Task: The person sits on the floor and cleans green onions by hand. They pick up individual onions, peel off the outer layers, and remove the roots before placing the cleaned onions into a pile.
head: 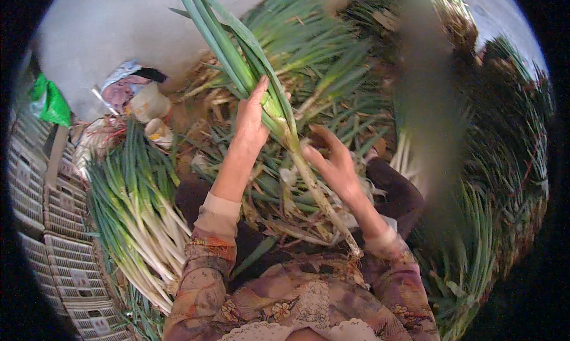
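Observation:
My left hand (254, 120) is closed around one large green onion stalk (311, 174), just where its green leaves begin. The leaves point up and to the left, and the soiled pale shank slants down right to its roots, near my right sleeve. Beside the shank, my right hand (331, 162) has its fingers apart and bent, with nothing in them. Below both hands, loose stripped leaves and peelings (289, 225) lie heaped over my lap. Cleaner onions with white shanks (147, 225) lie in a bundle left of my left forearm.
Unpeeled green onions (311, 42) are piled ahead. More bundles (503, 131) line the right side, partly behind a blurred smear. Plastic crates (73, 261) are stacked at the far left, near a green bag (49, 100). Cloths (122, 89) and a pale container (159, 132) sit at upper left.

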